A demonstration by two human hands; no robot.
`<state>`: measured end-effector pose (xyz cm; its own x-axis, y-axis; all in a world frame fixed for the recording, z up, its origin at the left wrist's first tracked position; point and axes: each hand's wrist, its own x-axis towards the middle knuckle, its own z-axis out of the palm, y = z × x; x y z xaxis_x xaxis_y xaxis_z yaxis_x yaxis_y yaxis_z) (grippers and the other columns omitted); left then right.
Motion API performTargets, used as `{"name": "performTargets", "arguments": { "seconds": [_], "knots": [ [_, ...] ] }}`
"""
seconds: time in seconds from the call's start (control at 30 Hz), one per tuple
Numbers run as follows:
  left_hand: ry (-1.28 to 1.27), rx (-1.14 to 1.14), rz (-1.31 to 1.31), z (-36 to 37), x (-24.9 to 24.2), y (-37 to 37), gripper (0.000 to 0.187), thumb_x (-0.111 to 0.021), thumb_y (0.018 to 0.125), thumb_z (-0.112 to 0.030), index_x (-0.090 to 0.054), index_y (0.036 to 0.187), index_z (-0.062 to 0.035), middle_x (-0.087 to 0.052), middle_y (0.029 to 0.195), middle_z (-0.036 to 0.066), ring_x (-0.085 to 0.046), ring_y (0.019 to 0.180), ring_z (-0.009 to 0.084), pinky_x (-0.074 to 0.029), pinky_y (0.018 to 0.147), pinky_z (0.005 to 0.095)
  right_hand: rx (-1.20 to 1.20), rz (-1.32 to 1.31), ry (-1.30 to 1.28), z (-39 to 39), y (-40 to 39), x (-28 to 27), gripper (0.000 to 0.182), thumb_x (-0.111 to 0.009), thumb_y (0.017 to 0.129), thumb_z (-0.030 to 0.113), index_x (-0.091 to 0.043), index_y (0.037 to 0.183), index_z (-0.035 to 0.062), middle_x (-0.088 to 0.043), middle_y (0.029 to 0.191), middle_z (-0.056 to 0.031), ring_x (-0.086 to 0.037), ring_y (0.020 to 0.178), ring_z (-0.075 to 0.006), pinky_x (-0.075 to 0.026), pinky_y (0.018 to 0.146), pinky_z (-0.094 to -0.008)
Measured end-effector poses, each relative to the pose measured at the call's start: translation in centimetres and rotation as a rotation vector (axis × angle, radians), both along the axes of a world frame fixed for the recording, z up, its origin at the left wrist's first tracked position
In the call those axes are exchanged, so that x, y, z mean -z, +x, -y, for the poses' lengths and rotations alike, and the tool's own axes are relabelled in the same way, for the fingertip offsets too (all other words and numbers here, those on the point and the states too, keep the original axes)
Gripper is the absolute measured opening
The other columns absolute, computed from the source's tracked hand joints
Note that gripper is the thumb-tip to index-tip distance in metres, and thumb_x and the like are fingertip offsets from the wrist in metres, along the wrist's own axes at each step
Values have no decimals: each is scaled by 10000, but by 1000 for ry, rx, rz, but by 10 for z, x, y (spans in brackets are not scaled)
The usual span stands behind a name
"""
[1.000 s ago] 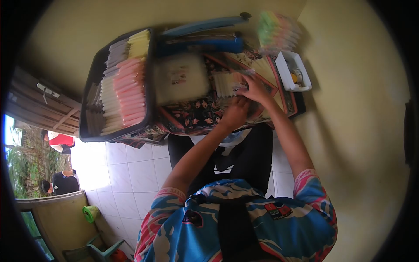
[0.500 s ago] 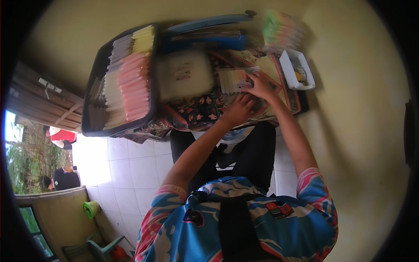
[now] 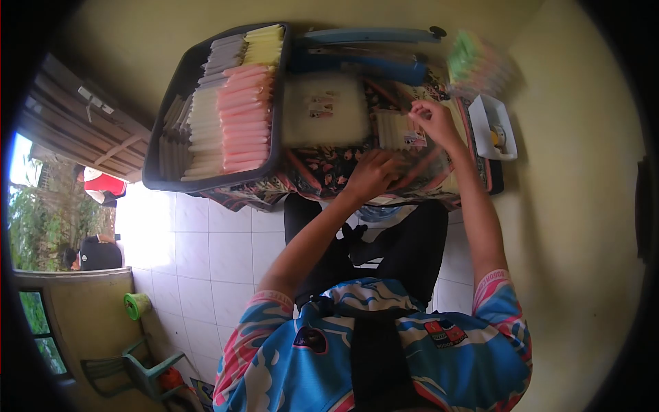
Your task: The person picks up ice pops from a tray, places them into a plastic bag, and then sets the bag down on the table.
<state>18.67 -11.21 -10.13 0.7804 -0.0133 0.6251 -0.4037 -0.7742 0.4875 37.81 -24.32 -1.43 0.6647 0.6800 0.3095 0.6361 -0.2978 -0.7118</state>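
While my left hand [image 3: 372, 176] arches half-curled beside the packet [image 3: 392, 132], perhaps to steady it, I have the right hand [image 3: 434, 121] nearly pinched at its far side; blur hides any grip. Farther left, the tray [image 3: 278, 123] walls in stacked tubes [image 3: 246, 117], seemingly keeping rows aligned.

Both forearms are extended forward and angled inward. Left hand [image 3: 374, 175] is held back-up, fingers lightly bent. Right hand [image 3: 435, 123] is held farther forward — fingers curled toward thumb — fingertip contact unresolved.
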Motion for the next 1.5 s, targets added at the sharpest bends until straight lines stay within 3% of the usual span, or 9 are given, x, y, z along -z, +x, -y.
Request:
{"name": "performTargets", "arguments": {
  "seconds": [0.2, 0.47, 0.73, 0.9, 1.0, 1.2, 1.23, 1.47, 1.5],
  "knots": [
    [-74, 9, 19, -2, 14, 3, 263, -732, 745, -93, -656, 994, -56, -624, 1077, 130, -585, 1014, 351, -477, 870, 457, -67, 112, 83, -39, 5, -47, 179, -726, 861, 179, -717, 948, 23, -712, 856, -69, -667, 763, -156, -521, 695, -293],
    [-129, 24, 50, -4, 14, 3, 196, -718, 754, -76, -646, 932, -40, -637, 997, 132, -603, 955, 349, -494, 836, 455, -70, -37, -5, -57, 32, -64, 190, -658, 931, 158, -703, 1034, 6, -718, 943, -39, -654, 855, -88, -505, 775, -244],
    [34, 47, 12, -5, 20, 6, 55, -687, 743, -129, -687, 779, -88, -629, 925, 89, -581, 957, 293, -480, 876, 396, -289, 183, 32, -144, -26, -95, 192, -712, 872, 197, -716, 983, 40, -732, 865, -72, -689, 773, -135, -540, 707, -291],
    [12, 36, 0, -3, 24, 7, 22, -677, 729, -125, -682, 732, -104, -612, 891, 73, -575, 946, 272, -475, 881, 377, -502, 358, -41, -208, -76, -95, 186, -696, 828, 148, -703, 970, 28, -718, 875, -134, -699, 748, -256, -543, 701, -353],
    [22, 38, 37, -3, 25, 7, 15, -675, 732, -119, -677, 732, -104, -599, 869, 71, -575, 938, 273, -476, 873, 375, -549, 483, 58, -252, -68, -89, 179, -694, 836, 122, -702, 991, 32, -712, 870, -123, -687, 734, -232, -537, 703, -336],
    [-26, 57, -41, -3, 20, 6, 52, -676, 731, -118, -673, 766, -79, -601, 876, 85, -578, 928, 278, -475, 868, 391, -428, 464, 48, -340, -10, -74, 212, -708, 802, 136, -709, 994, 45, -719, 838, -139, -701, 770, -251, -548, 728, -350],
    [-7, 96, -137, -3, 21, 7, 127, -663, 738, -101, -673, 855, -52, -615, 944, 114, -580, 980, 309, -468, 898, 417, -409, 486, 22, -349, -6, -71, 220, -713, 798, 144, -711, 995, 47, -720, 839, -143, -704, 778, -255, -550, 732, -353],
    [-43, 136, -101, -3, 20, 9, 371, -608, 741, -75, -633, 1098, 23, -617, 1155, 173, -552, 1121, 354, -431, 1006, 428, -431, 472, -466, -387, -11, -66, 242, -705, 769, 139, -724, 1001, 71, -725, 872, -146, -700, 795, -294, -551, 742, -370],
    [-9, 47, 56, -1, 19, 9, 86, -690, 681, -131, -660, 739, -75, -622, 906, 107, -570, 980, 291, -444, 920, 379, -445, 461, -509, -390, -10, -68, 260, -706, 775, 143, -722, 1023, 66, -727, 879, -146, -701, 793, -282, -550, 739, -371]
  ]
}}
